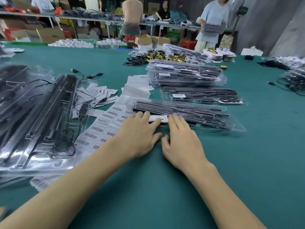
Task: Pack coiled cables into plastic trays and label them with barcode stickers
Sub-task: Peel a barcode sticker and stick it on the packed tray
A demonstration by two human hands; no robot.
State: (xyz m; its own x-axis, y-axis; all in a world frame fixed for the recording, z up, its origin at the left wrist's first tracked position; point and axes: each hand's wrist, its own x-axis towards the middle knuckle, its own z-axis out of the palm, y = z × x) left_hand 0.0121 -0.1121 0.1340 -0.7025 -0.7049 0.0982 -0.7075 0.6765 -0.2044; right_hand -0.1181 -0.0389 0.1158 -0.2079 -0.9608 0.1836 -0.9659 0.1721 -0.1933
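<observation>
Green cloth covers the surface [148,187] beneath both hands. Left hand [140,138] and right hand [181,139] lie side by side, fingers straight, pressing a white barcode sticker [158,119] onto the near end of a clear plastic tray [189,116] just beyond the fingertips. Sticker sheets [102,128] lie left of the left hand, with stacked trays [184,71] farther ahead.

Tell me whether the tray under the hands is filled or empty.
Filled. The clear plastic tray holds long black bars and a dark cable, and both hands, left hand and right hand, press a white sticker onto it.
</observation>
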